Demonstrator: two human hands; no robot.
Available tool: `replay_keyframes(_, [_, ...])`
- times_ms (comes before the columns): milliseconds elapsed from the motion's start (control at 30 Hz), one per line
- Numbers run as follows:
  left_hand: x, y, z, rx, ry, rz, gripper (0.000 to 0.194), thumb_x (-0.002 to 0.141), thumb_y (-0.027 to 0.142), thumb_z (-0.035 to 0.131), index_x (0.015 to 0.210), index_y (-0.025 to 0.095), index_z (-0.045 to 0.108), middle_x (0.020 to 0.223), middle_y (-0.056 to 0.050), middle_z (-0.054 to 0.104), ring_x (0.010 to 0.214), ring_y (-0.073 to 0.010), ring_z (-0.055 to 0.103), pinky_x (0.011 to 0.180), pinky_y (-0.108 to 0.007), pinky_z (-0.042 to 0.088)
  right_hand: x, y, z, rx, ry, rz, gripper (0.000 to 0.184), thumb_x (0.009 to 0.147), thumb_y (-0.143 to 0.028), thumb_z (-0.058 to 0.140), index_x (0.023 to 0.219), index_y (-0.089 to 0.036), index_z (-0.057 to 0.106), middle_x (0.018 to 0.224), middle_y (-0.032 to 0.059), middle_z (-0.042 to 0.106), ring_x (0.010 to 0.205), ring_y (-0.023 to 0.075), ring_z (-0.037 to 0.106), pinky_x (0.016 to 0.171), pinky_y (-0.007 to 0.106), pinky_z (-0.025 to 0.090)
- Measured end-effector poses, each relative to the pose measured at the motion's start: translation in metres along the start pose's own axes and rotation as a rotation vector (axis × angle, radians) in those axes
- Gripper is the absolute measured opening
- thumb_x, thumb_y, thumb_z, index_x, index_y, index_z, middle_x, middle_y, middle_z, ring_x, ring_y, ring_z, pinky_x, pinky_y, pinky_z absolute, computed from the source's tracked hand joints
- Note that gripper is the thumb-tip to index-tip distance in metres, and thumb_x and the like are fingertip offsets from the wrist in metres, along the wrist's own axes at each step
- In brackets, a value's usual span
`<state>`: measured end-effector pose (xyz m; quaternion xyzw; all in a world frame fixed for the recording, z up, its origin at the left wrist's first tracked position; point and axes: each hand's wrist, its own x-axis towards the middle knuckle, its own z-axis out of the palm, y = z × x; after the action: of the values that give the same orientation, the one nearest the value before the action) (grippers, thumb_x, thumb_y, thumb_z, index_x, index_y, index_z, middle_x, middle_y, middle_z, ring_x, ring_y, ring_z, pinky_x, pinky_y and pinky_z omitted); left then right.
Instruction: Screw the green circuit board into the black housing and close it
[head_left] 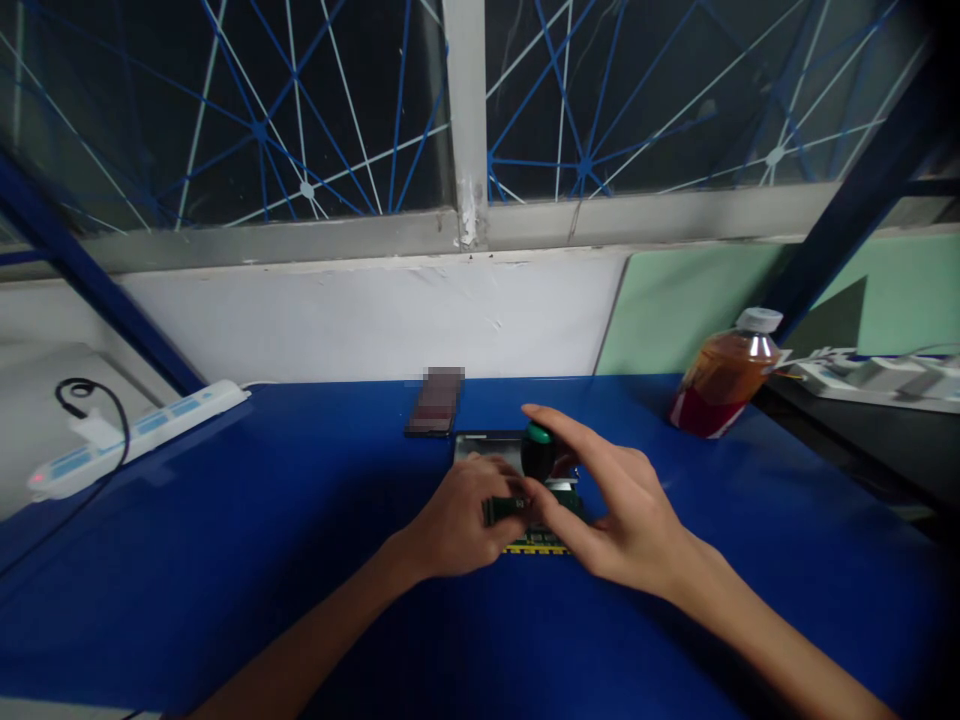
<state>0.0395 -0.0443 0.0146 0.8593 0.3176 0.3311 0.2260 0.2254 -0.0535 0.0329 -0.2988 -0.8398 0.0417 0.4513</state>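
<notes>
One green-and-black tool [538, 455] upright over the circuit board [540, 543] on the surface [765, 530] | your right hand [630, 510] closed on it | your left hand [459, 515] half-curled at the board, hold cannot be told | judged step: tool work | next calls for steady alignment

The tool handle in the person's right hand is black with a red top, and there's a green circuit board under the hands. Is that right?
Almost! The head view shows that the tool handle in the right hand has a green top, not a red one. The black part and the green circuit board are right.
</notes>
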Motion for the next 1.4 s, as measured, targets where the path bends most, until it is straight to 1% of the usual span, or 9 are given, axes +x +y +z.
replay_keyframes(133, [-0.0003, -0.0026, 0.0020, 0.027, 0.047, -0.009, 0.011, 0.081, 0.026, 0.063, 0.075, 0.018, 0.067, 0.078, -0.003, 0.068, 0.081, -0.0193, 0.062, 0.076, -0.033, 0.047, 0.0009, 0.0003, -0.0007, -0.044, 0.018, -0.023, 0.062, 0.081, -0.020, 0.062, 0.138, -0.016, 0.036, 0.104, 0.0089, 0.063, 0.069, 0.0143, 0.058, 0.061, 0.032, 0.052])
replay_keyframes(300, [0.0003, -0.0020, 0.0016, 0.004, 0.029, -0.024, 0.019, 0.083, 0.027, 0.060, 0.068, 0.018, 0.066, 0.072, -0.003, 0.065, 0.072, -0.0174, 0.061, 0.077, -0.033, 0.047, 0.0019, -0.0007, -0.0009, -0.046, 0.005, -0.019, 0.060, 0.082, -0.022, 0.060, 0.138, -0.017, 0.036, 0.105, 0.0096, 0.063, 0.077, 0.0173, 0.062, 0.066, 0.033, 0.054])
replay_keyframes(400, [0.0007, -0.0005, 0.0005, -0.021, 0.005, -0.007, 0.022, 0.085, 0.026, 0.057, 0.067, 0.018, 0.067, 0.069, -0.003, 0.065, 0.075, -0.0183, 0.062, 0.073, -0.032, 0.047, 0.0022, -0.0015, -0.0012, -0.020, -0.003, -0.022, 0.060, 0.082, -0.021, 0.058, 0.138, -0.017, 0.035, 0.101, 0.0084, 0.064, 0.078, 0.0181, 0.063, 0.067, 0.034, 0.055])
replay_keyframes(600, [-0.0001, 0.0003, 0.0001, -0.053, 0.012, 0.004, 0.014, 0.083, 0.022, 0.057, 0.076, 0.018, 0.069, 0.081, -0.005, 0.069, 0.078, -0.0183, 0.063, 0.074, -0.032, 0.048, 0.0011, -0.0028, -0.0018, -0.002, -0.010, -0.018, 0.062, 0.080, -0.019, 0.056, 0.139, -0.018, 0.035, 0.101, 0.0073, 0.064, 0.077, 0.0180, 0.062, 0.066, 0.035, 0.055])
replay_keyframes(767, [0.0003, -0.0001, 0.0002, -0.020, -0.024, 0.027, 0.017, 0.083, 0.021, 0.056, 0.070, 0.018, 0.066, 0.074, -0.004, 0.067, 0.075, -0.0177, 0.061, 0.069, -0.030, 0.046, 0.0007, -0.0015, -0.0004, 0.008, -0.016, -0.001, 0.063, 0.080, -0.019, 0.056, 0.139, -0.019, 0.035, 0.100, 0.0063, 0.065, 0.074, 0.0168, 0.061, 0.065, 0.035, 0.054])
replay_keyframes(933, [0.0009, -0.0021, 0.0011, 0.049, 0.045, 0.002, 0.017, 0.082, 0.024, 0.061, 0.067, 0.017, 0.063, 0.072, -0.001, 0.065, 0.073, -0.0169, 0.059, 0.068, -0.030, 0.043, 0.0008, 0.0006, 0.0004, -0.041, 0.005, -0.006, 0.060, 0.082, -0.020, 0.060, 0.137, -0.018, 0.037, 0.107, 0.0090, 0.064, 0.076, 0.0170, 0.062, 0.065, 0.033, 0.054])
replay_keyframes(1133, [-0.0003, -0.0002, -0.0006, -0.020, -0.017, -0.034, 0.014, 0.084, 0.022, 0.057, 0.074, 0.018, 0.066, 0.083, -0.004, 0.068, 0.079, -0.0181, 0.062, 0.075, -0.032, 0.045, 0.0019, -0.0004, -0.0009, -0.013, -0.001, -0.024, 0.061, 0.082, -0.022, 0.058, 0.138, -0.017, 0.036, 0.105, 0.0096, 0.064, 0.085, 0.0198, 0.064, 0.072, 0.035, 0.055])
replay_keyframes(1233, [-0.0004, 0.0008, -0.0017, -0.023, -0.055, -0.011, 0.017, 0.085, 0.020, 0.054, 0.074, 0.018, 0.067, 0.082, -0.004, 0.068, 0.079, -0.0180, 0.062, 0.074, -0.031, 0.045, 0.0021, -0.0006, -0.0015, 0.032, -0.024, -0.016, 0.059, 0.082, -0.020, 0.054, 0.138, -0.017, 0.035, 0.102, 0.0088, 0.064, 0.081, 0.0191, 0.063, 0.070, 0.036, 0.055])
replay_keyframes(1400, [-0.0006, -0.0026, 0.0018, 0.027, 0.032, -0.011, 0.011, 0.080, 0.023, 0.064, 0.071, 0.019, 0.066, 0.076, -0.001, 0.066, 0.073, -0.0166, 0.059, 0.069, -0.030, 0.044, 0.0026, -0.0001, -0.0015, 0.015, -0.020, 0.017, 0.057, 0.084, -0.021, 0.054, 0.138, -0.017, 0.035, 0.102, 0.0084, 0.064, 0.076, 0.0173, 0.061, 0.066, 0.034, 0.053])
